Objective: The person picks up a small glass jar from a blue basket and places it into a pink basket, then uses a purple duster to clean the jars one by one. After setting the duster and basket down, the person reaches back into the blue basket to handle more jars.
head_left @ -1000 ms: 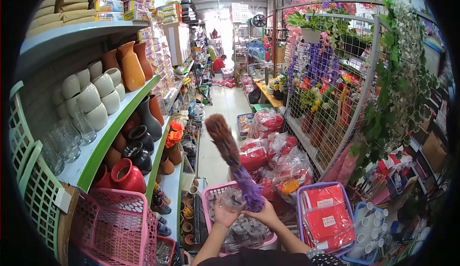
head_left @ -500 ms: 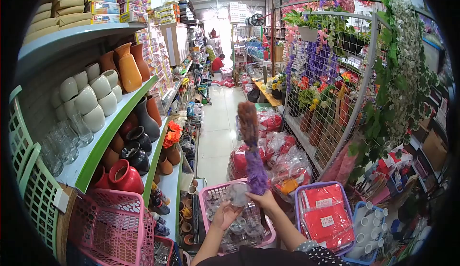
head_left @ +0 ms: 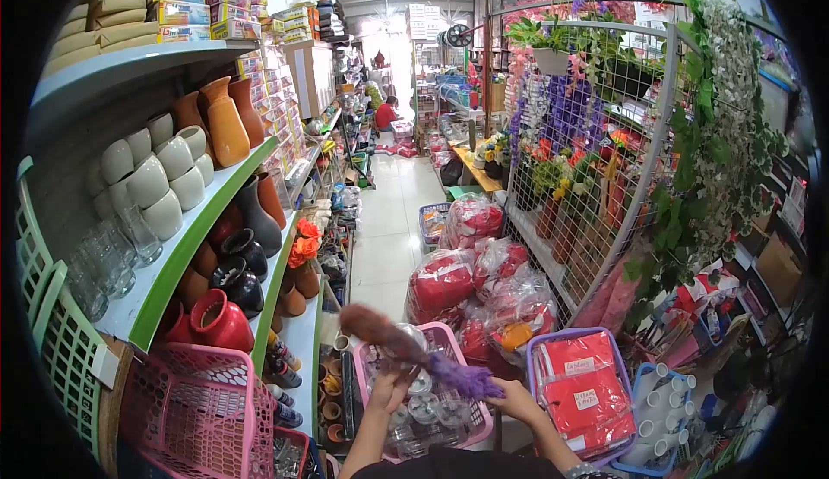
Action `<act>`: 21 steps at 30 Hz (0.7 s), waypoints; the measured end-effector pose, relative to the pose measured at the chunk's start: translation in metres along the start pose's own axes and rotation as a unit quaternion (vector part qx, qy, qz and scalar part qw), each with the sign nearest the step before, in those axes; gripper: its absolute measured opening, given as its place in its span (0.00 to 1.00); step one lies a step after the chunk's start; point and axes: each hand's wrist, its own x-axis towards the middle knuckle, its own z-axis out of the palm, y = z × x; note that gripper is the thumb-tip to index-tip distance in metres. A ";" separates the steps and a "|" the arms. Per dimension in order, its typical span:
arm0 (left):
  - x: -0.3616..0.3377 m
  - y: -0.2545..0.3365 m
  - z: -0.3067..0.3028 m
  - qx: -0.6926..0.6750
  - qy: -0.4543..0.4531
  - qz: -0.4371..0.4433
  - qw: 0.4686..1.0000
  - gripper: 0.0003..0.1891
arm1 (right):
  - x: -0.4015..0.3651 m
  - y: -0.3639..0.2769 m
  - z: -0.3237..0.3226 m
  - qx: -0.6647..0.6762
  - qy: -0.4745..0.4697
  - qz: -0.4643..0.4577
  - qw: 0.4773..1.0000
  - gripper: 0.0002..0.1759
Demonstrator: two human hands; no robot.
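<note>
A feather duster [head_left: 445, 374], brown at one end and purple at the other, lies slanted across the air above a pink basket [head_left: 479, 434]. My right hand [head_left: 516, 401] is closed at its purple end; the handle itself is hidden. The brown end reaches up and left, over my left hand [head_left: 391, 390]. That hand is curled around a clear glass vessel [head_left: 420, 338], partly covered by the duster. Several clear glass vessels [head_left: 425, 410] lie in the basket below both hands.
At left stand an empty pink basket [head_left: 194, 393] and shelves with red vases [head_left: 220, 319] and white pots [head_left: 160, 216]. Right of me are a purple basket of red packets [head_left: 587, 384] and a blue basket of white cups [head_left: 661, 414]. Bagged red goods [head_left: 440, 285] lie ahead.
The duster has swung from upright to slanting left, its brown end now low over the left hand. My right hand has moved right and down, and the left hand slightly left.
</note>
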 end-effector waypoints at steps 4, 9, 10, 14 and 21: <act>-0.004 0.009 0.017 0.104 -0.053 0.041 0.992 0.23 | -0.011 -0.007 0.008 0.066 0.129 0.072 0.987 0.22; 0.009 0.015 -0.034 0.067 -0.064 -0.005 0.996 0.24 | -0.024 -0.014 -0.006 0.005 -0.022 0.028 0.999 0.21; 0.004 0.015 -0.013 0.139 -0.003 0.040 0.989 0.24 | -0.024 -0.016 -0.007 -0.029 0.005 0.044 0.999 0.21; -0.001 0.016 0.002 0.114 -0.044 0.054 0.991 0.25 | -0.018 -0.026 -0.002 0.036 0.079 0.054 0.995 0.21; -0.009 0.024 0.014 0.140 -0.031 0.044 0.989 0.30 | -0.017 -0.020 -0.003 0.010 0.051 0.072 0.996 0.21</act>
